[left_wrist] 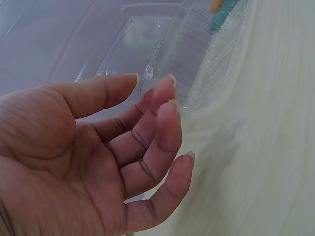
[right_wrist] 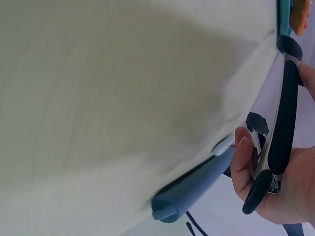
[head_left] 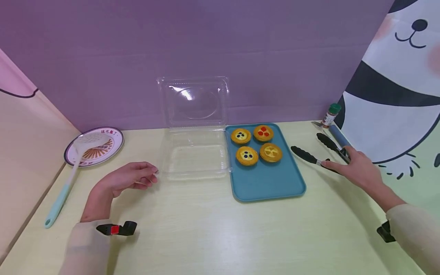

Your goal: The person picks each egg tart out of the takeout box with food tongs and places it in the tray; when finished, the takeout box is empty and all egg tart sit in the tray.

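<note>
My right hand [head_left: 361, 171] grips a pair of tongs [right_wrist: 283, 118] with black handles and black ends. In the head view the two black ends are spread apart and point left toward the blue tray [head_left: 268, 187]. On that tray sit several small egg tarts, one with red topping [head_left: 263, 133] and one with yellow pieces [head_left: 270, 152]. My left hand [head_left: 132, 177] holds nothing, its fingers loosely bent. Its fingertips are beside the left edge of a clear plastic box [head_left: 196, 173], which stands with its lid [head_left: 194, 101] raised against the purple backdrop.
A white slotted turner [head_left: 70, 173] with a pale blue handle leans on a patterned plate [head_left: 115, 140] at the left. Close by the right hand lie a blue-handled utensil [right_wrist: 192, 182] and a small green-capped jar [head_left: 330, 115] near the right wall.
</note>
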